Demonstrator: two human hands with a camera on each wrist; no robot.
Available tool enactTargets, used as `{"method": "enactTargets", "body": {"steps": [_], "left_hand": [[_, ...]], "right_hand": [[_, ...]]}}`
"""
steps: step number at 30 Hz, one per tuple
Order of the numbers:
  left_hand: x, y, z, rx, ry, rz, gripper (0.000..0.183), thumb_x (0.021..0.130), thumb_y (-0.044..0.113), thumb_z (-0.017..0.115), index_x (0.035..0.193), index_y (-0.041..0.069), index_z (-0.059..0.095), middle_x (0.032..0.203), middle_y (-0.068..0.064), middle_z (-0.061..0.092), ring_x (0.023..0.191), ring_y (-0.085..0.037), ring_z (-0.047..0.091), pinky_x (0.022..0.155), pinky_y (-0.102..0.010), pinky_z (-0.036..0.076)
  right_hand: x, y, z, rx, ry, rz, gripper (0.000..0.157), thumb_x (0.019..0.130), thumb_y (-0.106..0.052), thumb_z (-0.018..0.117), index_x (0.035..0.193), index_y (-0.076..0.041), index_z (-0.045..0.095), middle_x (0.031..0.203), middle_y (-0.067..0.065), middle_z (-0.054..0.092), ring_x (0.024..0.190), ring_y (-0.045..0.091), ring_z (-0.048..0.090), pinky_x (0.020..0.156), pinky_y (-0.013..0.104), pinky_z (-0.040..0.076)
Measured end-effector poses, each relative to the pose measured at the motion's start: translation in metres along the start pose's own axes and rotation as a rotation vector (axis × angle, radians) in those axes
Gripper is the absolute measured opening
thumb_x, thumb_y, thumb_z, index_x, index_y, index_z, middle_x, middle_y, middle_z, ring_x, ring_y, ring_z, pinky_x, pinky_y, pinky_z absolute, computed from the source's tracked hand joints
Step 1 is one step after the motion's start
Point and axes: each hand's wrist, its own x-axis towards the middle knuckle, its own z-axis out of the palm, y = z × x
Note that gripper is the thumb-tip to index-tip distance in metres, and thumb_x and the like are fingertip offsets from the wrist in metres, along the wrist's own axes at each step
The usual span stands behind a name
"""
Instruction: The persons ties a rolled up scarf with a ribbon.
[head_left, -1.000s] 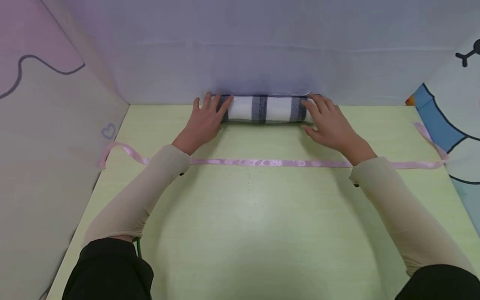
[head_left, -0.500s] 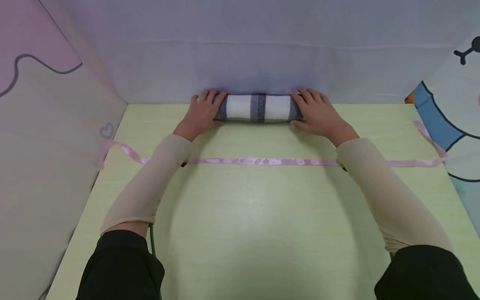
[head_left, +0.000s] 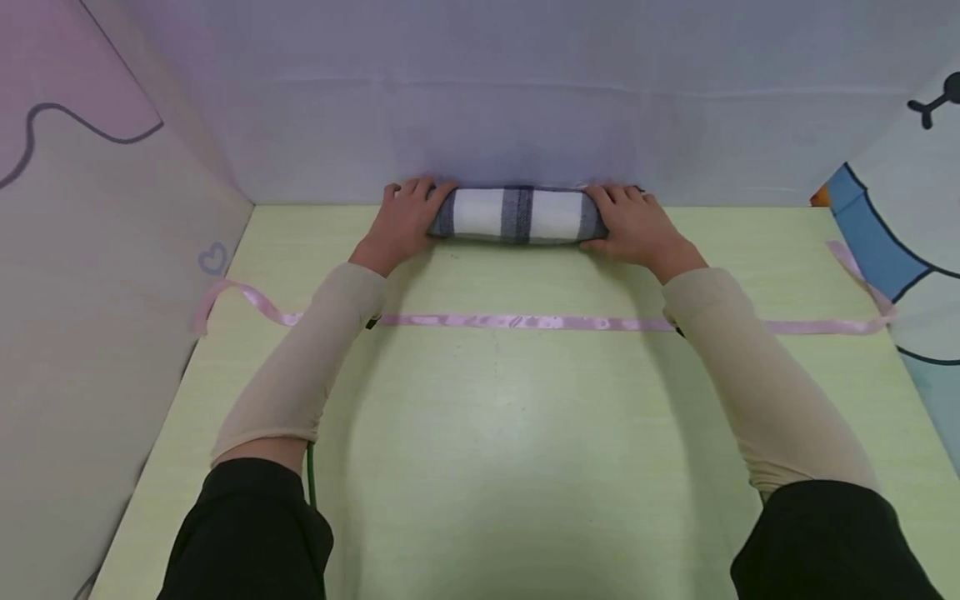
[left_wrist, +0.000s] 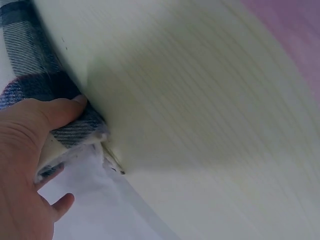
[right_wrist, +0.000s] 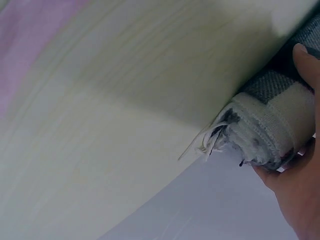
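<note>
A rolled-up plaid cloth [head_left: 480, 212], white with dark blue-grey bands, lies crosswise at the far edge of the table. My left hand [head_left: 401, 227] grips its left end, thumb on the near side and fingers over the back. At the right end my right hand [head_left: 637, 229] holds it the same way. In the left wrist view the thumb presses on a dark band of the cloth [left_wrist: 32, 52]. Coiled layers and loose frayed threads show at the roll's end [right_wrist: 260, 125] in the right wrist view.
A pink satin ribbon [head_left: 517, 322] stretches across the pale wooden table [head_left: 510, 433], passing under both forearms, its ends curling at the table's sides. A pale fabric backdrop [head_left: 517, 125] rises right behind the roll, with printed panels on either side.
My right hand has moved left and in onto the roll's end, and its fingers now wrap the cloth. My left hand has settled closer round its end. The roll has barely moved.
</note>
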Motion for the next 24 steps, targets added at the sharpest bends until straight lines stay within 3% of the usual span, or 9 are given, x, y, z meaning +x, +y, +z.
{"method": "enactTargets", "body": {"steps": [5,15,20,24], "left_hand": [[0.005,0.001,-0.003,-0.039,-0.033,0.001,0.076,0.095,0.008,0.072,0.158,0.012,0.030,0.144,-0.022,0.047,0.138,-0.043,0.046,0.109,-0.067,0.037],[0.003,0.005,-0.010,-0.045,-0.141,-0.021,0.056,0.096,0.000,0.065,0.147,0.000,0.042,0.144,-0.023,0.048,0.135,-0.043,0.048,0.111,-0.066,0.037],[-0.002,0.001,-0.011,-0.186,-0.176,-0.002,0.063,0.092,-0.007,0.066,0.149,-0.002,0.039,0.147,-0.025,0.044,0.133,-0.042,0.048,0.111,-0.058,0.044],[-0.003,-0.005,-0.006,-0.254,-0.172,0.019,0.069,0.087,-0.011,0.067,0.149,-0.002,0.037,0.150,-0.027,0.046,0.138,-0.043,0.048,0.117,-0.054,0.041]], "right_hand": [[0.000,0.000,0.000,0.014,-0.007,0.024,0.089,0.096,-0.044,0.072,0.161,-0.006,0.024,0.157,0.030,0.041,0.141,0.054,0.041,0.112,0.071,0.036],[-0.001,-0.007,-0.004,0.015,-0.102,0.040,0.085,0.094,-0.037,0.072,0.156,-0.005,0.024,0.148,0.034,0.047,0.134,0.055,0.045,0.106,0.070,0.038],[-0.001,-0.009,-0.007,0.032,-0.138,0.033,0.084,0.093,-0.036,0.073,0.154,-0.006,0.026,0.145,0.032,0.052,0.131,0.053,0.049,0.105,0.069,0.039],[-0.001,-0.011,-0.008,0.035,-0.151,0.015,0.083,0.092,-0.037,0.074,0.153,-0.006,0.028,0.142,0.031,0.054,0.128,0.053,0.052,0.104,0.069,0.041]]}}
